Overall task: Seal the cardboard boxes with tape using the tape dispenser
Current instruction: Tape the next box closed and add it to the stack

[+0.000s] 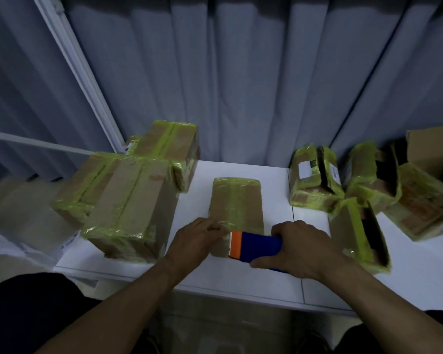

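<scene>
Right hand (301,247): wrapped round the blue-and-orange tape dispenser (253,245), its orange end set on the flat box's near edge, apparently to lay a strip.
Left hand (195,238): fingers extended, pressing the flat box (237,203) so it stays put.
Flat box: centred on the white table (241,277), within easy reach.
Taped boxes (128,200): stacked left, seemingly finished.
Open boxes (358,233): grouped right, probably awaiting tape.

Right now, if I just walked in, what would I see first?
The blue and orange tape dispenser, gripped by the right hand at the near end of the middle box, where the left hand rests. Boxes wrapped in yellow-green tape crowd both sides of the white table.
</scene>
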Tool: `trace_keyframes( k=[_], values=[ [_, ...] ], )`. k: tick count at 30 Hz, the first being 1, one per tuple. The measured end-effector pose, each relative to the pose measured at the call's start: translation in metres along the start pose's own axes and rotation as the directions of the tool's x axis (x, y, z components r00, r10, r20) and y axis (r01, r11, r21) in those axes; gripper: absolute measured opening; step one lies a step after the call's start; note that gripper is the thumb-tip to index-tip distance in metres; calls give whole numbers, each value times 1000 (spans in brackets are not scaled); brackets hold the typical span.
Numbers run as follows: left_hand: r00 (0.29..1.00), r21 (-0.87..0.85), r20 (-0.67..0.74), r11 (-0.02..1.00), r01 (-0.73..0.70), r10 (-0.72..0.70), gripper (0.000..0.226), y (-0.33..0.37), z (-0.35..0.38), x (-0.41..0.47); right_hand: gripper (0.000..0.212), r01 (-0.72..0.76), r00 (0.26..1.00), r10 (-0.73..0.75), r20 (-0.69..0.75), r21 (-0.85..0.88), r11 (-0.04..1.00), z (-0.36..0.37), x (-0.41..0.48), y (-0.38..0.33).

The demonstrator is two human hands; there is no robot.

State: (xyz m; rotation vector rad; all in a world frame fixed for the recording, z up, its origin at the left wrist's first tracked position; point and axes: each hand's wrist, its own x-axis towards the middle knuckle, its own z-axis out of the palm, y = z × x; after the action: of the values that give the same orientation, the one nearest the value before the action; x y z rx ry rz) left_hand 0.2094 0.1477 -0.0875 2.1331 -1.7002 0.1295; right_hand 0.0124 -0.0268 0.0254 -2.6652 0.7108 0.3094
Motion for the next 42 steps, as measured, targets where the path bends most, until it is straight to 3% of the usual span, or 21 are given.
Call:
trace_keyframes(
  k=[5,10,15,20,25,27,31,35,39,42],
  values=[
    [1000,-16,0,1000,26,-26,47,-9,6,-1,52,39,997,-36,-75,37,999,1,-14,4],
    [1000,-100,1,995,23,-23,30,-16,9,3,50,-13,987,21,-156,51,999,-7,-23,18],
    [1000,-132,19,991,-1,4,52,-17,19,-1,51,-24,983,16,-182,-43,999,-1,-16,21],
    [998,-109,56,993,49,-43,58,-8,8,-2,55,-46,989,38,-146,-51,998,4,0,26],
    [995,82,104,996,-24,16,84,3,8,0,62,-72,992,69,-101,-19,997,3,11,28],
    [993,106,114,994,-21,9,79,6,8,0,63,-71,993,71,-97,-1,997,4,12,29],
    [1000,48,13,999,16,-16,42,10,10,7,65,-67,993,68,-92,22,998,7,12,29],
    [985,-192,32,966,172,-169,47,7,24,12,59,-59,994,64,-89,59,997,9,9,26],
    [992,-140,9,982,123,-123,29,-2,24,9,56,-46,996,54,-78,95,994,8,4,20],
    [984,-148,44,972,180,-175,45,-9,19,10,58,-14,997,25,-74,141,990,11,1,15]
  ],
)
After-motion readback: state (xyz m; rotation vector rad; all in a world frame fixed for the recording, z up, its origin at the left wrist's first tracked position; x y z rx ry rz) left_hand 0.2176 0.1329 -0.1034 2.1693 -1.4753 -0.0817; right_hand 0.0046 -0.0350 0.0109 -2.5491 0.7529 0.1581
